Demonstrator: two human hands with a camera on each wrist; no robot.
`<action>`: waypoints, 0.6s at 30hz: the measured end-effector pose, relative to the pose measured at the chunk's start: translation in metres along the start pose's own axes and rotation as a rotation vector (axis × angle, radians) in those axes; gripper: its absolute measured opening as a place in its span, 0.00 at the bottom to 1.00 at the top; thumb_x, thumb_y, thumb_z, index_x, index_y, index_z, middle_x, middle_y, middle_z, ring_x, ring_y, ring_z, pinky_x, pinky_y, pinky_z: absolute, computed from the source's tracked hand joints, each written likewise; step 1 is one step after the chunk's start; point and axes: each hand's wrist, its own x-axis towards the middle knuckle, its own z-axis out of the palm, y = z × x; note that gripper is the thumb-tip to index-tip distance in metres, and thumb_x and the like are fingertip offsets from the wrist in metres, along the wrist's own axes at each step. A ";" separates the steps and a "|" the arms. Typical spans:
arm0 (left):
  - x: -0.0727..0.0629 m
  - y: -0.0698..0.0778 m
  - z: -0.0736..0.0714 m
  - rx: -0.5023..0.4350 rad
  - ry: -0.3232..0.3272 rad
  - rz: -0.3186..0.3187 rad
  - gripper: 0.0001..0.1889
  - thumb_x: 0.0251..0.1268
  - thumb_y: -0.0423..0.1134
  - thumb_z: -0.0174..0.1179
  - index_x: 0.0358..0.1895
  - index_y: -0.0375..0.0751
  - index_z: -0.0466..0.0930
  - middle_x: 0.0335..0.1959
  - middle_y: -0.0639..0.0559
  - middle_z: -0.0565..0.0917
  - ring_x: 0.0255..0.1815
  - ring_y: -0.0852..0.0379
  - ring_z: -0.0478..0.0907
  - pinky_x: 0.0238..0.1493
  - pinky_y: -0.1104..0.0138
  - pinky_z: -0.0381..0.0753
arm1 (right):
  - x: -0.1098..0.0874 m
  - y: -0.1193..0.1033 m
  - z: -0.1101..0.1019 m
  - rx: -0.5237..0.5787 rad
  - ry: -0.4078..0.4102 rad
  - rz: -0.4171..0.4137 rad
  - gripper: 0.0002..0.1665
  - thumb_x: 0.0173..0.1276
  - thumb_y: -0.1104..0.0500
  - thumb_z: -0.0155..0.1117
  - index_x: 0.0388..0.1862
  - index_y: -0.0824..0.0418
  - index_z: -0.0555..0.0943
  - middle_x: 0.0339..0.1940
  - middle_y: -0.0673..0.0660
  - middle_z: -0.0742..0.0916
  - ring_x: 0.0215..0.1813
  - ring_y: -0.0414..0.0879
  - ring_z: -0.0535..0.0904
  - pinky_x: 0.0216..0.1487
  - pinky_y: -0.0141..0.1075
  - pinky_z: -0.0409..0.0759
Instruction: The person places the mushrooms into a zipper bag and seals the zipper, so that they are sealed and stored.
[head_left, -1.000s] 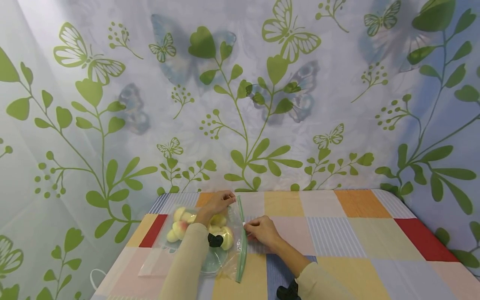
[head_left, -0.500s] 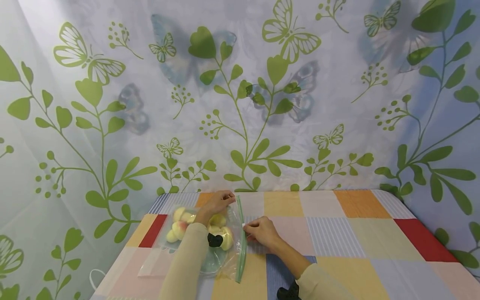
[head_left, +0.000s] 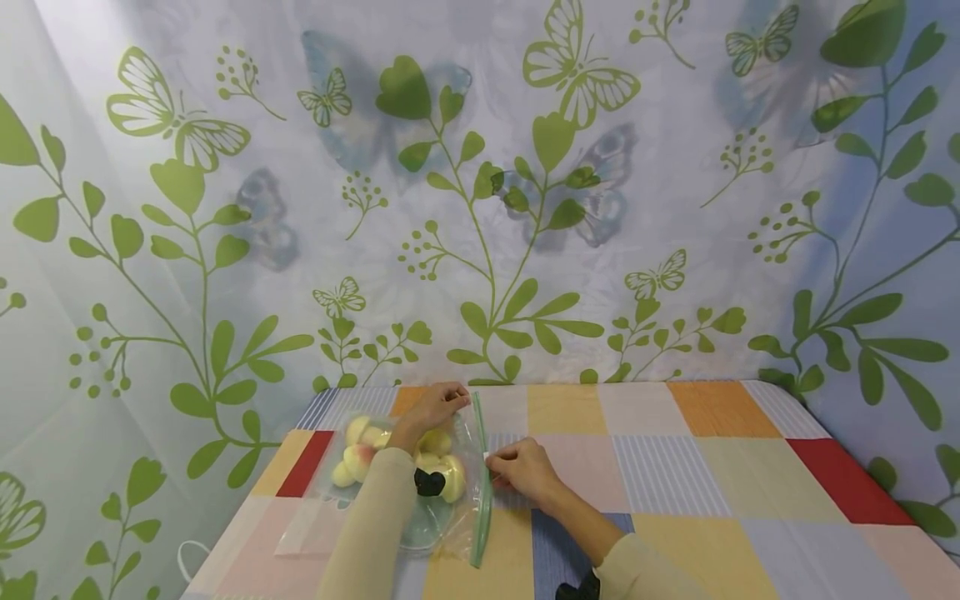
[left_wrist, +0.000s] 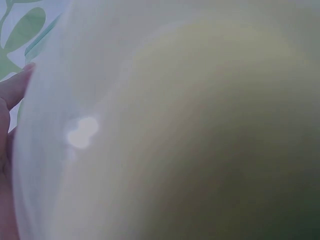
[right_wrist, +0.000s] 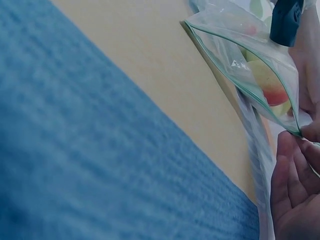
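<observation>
A clear zip bag (head_left: 300,533) with a green zip strip (head_left: 480,521) lies on the patchwork cloth. Inside are several pale yellow, rounded pieces with a pink blush (head_left: 358,460). My left hand (head_left: 438,406) reaches over the bag and pinches its far corner beside the zip. Partway along the strip, my right hand (head_left: 522,468) pinches the zip, where a small white piece shows at the fingertips. In the right wrist view the bag's mouth gapes on the near side of those fingers (right_wrist: 286,145). The bag's plastic, blurred and close, fills most of the left wrist view.
The patchwork tablecloth (head_left: 742,475) spreads right of the bag. Behind it hangs a curtain (head_left: 675,208) printed with leaves and butterflies. Black straps (head_left: 430,482) sit at the wrists. A white cable (head_left: 187,558) loops by the table's left edge.
My right hand has shifted slightly toward me along the zip strip. My left hand and the bag stay in place.
</observation>
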 end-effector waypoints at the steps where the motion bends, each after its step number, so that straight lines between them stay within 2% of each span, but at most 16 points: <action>1: 0.000 0.000 0.000 -0.002 0.001 0.001 0.07 0.79 0.33 0.57 0.43 0.34 0.83 0.33 0.50 0.82 0.33 0.57 0.77 0.35 0.65 0.77 | 0.000 0.000 0.000 0.001 -0.001 0.000 0.10 0.68 0.60 0.71 0.39 0.67 0.91 0.27 0.55 0.90 0.28 0.47 0.88 0.26 0.36 0.84; 10: 0.000 0.000 0.002 0.007 0.007 -0.002 0.07 0.79 0.33 0.57 0.42 0.35 0.84 0.32 0.52 0.82 0.32 0.58 0.76 0.35 0.65 0.77 | -0.003 0.001 0.001 0.002 0.000 0.011 0.10 0.68 0.59 0.71 0.38 0.67 0.91 0.27 0.55 0.90 0.28 0.47 0.88 0.27 0.37 0.84; 18: 0.000 0.002 0.002 0.017 0.019 -0.010 0.07 0.79 0.34 0.57 0.42 0.35 0.84 0.35 0.48 0.83 0.34 0.55 0.78 0.37 0.63 0.78 | -0.005 -0.001 0.003 0.011 0.004 0.004 0.10 0.67 0.60 0.71 0.37 0.68 0.91 0.26 0.56 0.89 0.27 0.46 0.87 0.26 0.36 0.84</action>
